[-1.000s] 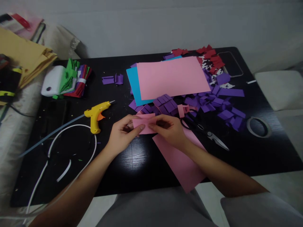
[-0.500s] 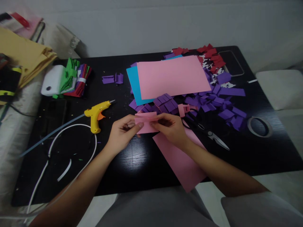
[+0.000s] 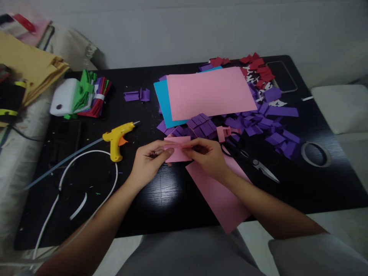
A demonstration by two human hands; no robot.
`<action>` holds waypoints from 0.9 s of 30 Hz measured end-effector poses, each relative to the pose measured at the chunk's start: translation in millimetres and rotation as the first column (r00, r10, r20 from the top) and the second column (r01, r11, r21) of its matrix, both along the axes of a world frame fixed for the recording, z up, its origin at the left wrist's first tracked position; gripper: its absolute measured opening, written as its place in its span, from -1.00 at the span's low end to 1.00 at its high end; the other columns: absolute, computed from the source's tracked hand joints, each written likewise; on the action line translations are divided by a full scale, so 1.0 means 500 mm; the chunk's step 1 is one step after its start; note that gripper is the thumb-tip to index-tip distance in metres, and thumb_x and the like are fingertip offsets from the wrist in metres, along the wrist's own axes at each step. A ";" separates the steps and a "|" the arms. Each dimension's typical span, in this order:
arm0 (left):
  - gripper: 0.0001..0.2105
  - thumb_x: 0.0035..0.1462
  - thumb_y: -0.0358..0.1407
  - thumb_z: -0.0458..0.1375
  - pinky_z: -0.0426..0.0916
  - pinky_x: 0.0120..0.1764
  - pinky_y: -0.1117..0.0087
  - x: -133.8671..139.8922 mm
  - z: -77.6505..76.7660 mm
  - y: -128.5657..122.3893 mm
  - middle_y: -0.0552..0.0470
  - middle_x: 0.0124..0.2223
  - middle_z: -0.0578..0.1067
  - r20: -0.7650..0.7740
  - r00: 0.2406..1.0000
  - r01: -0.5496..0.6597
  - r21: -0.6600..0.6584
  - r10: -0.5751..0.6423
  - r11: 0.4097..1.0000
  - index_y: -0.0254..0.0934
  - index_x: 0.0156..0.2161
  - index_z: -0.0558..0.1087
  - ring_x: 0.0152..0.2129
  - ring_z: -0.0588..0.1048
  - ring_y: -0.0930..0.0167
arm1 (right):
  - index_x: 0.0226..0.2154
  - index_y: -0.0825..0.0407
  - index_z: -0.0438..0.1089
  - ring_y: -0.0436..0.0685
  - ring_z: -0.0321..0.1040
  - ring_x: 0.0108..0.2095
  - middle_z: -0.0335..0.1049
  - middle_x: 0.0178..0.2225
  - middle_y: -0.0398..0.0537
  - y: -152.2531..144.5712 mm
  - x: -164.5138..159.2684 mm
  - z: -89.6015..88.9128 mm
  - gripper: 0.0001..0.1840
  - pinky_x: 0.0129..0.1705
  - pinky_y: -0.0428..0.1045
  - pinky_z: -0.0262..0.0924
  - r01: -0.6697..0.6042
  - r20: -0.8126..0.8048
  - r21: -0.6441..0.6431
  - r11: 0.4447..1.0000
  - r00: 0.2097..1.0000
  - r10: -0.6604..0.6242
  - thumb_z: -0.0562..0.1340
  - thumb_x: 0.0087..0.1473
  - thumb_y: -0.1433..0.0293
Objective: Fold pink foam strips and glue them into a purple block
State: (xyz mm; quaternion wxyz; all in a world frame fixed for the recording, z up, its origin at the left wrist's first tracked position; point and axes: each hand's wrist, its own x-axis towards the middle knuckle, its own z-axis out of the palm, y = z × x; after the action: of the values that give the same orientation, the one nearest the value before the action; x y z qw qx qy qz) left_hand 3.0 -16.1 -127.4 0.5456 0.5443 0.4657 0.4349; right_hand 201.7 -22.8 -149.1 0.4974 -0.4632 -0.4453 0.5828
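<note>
While the left hand (image 3: 149, 159) and right hand (image 3: 209, 155) pinch a small pink paper piece (image 3: 178, 154) from either side over the tabletop (image 3: 161, 220), their fingers cover its side edges. The right forearm (image 3: 255, 201) hides part of a larger pink sheet (image 3: 221, 203); left of the yellow glue gun (image 3: 115, 142), a dark flat object (image 3: 70, 132) barely shows.

Dim, perhaps blurry; glare on tabletop (image 3: 161, 193).
</note>
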 end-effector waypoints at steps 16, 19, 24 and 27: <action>-0.85 0.17 -0.38 0.34 0.48 -0.52 0.51 -0.001 -0.006 -0.003 0.01 -0.19 0.72 0.103 0.995 0.005 0.033 -0.009 0.999 -0.15 -0.18 0.73 -0.58 0.55 0.50 | -0.28 -0.10 0.68 0.13 0.59 -0.22 0.68 -0.28 -0.10 -0.006 0.002 0.011 -0.86 -0.09 0.06 0.50 -0.018 -0.011 0.067 0.998 1.000 0.019 0.50 0.05 0.26; -0.86 0.19 -0.39 0.33 0.46 -0.52 0.48 -0.005 -0.006 -0.003 -0.01 -0.19 0.72 0.126 0.991 0.027 0.063 -0.034 0.998 -0.15 -0.19 0.73 -0.61 0.54 0.50 | -0.31 -0.13 0.69 0.12 0.58 -0.23 0.67 -0.30 -0.13 -0.004 0.007 0.017 -0.92 -0.09 0.05 0.48 -0.026 0.000 0.061 0.998 1.000 0.026 0.44 0.08 0.32; -0.85 0.25 -0.35 0.31 0.45 -0.46 0.43 -0.016 -0.013 -0.003 -0.04 -0.15 0.69 0.129 0.987 0.086 0.068 -0.094 0.994 -0.16 -0.13 0.72 -0.57 0.56 0.48 | -0.32 -0.15 0.71 0.09 0.56 -0.26 0.65 -0.33 -0.14 -0.004 0.013 0.020 -0.85 -0.17 0.00 0.46 -0.025 -0.030 0.004 1.000 0.999 0.025 0.37 0.10 0.36; -0.81 0.29 -0.31 0.28 0.47 -0.40 0.40 -0.024 -0.017 -0.005 -0.05 -0.13 0.67 0.150 0.979 0.130 0.053 -0.136 0.990 -0.16 -0.04 0.69 -0.52 0.58 0.44 | -0.31 -0.12 0.70 0.10 0.56 -0.29 0.66 -0.30 -0.12 -0.006 0.014 0.018 -0.83 -0.17 0.02 0.50 -0.059 -0.124 -0.033 0.998 0.991 0.055 0.36 0.15 0.24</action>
State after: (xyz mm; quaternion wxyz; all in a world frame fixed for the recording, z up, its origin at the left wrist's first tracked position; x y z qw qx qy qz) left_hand -9.1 -18.6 -135.8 0.5959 0.5507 0.3755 0.4480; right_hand 208.7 -25.9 -139.9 0.4986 -0.4224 -0.4162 0.6323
